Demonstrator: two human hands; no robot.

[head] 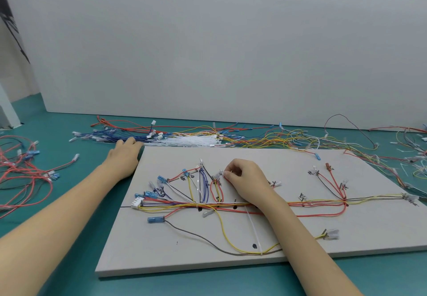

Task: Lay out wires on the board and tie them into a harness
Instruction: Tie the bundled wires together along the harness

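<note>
Wires (208, 202) already lie along the grey board (175, 256) in a main trunk with branches fanning upward, so the layout looks well under way, though judging from the loose ends it is not finished.

At the far left, a spare tangle of red wires (20, 175) sits on the green table (76, 203). The left hand (126, 151) reaches past the board's upper left corner toward the stock pile of blue wires (115, 134); whether its fingers grip anything cannot be told. On the board, a white connector (136, 203) anchors the trunk's left end. A loose cable tie (253, 231) lies across the lower wires, seemingly not yet tightened.

The right hand (245, 180) pinches a red wire end (227, 181) near mid-board, apparently seating it at its mark. Tying most bundles appears still to come.
</note>
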